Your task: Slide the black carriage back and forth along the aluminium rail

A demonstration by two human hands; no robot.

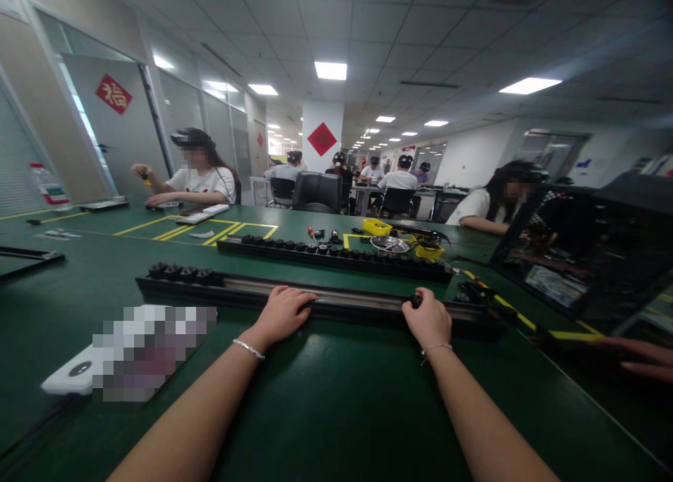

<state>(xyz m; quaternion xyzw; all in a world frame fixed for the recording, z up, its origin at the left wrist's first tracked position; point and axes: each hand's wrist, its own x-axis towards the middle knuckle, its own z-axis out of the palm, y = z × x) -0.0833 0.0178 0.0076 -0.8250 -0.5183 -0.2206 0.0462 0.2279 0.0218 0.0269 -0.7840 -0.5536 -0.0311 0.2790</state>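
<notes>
Black channel rail (357, 307) lies lengthwise across the green tabletop (336, 412), right in front of the person, under both hands. Left to right: clear bottle (50, 188) with red cap at the far left; black frame (26, 258) cut off by the left edge. White flat device (81, 366), partly pixelated, on the table near the left forearm. Co-worker in white T-shirt (202, 181) sits across the table, one hand raised with a small item. Row of black roller-like pieces (181, 273) in the rail's left end; middle stretch bare, pale strip showing.

Left hand (282, 314) palm down on the rail, fingers loosely extended over it, not closed around anything. Behind, second black rail (336, 256), black pieces along most of it. Beyond that, yellow bin (377, 226) and round metal dish (389, 244). Right hand (430, 319) at the rail's right part, fingers curled, thumb and index pinched on a small black part (416, 300), mostly hidden. Black parts pile (473, 293) just right of it. Large black case (568, 244) farther right; another person's hand (649, 359) at the right edge.
</notes>
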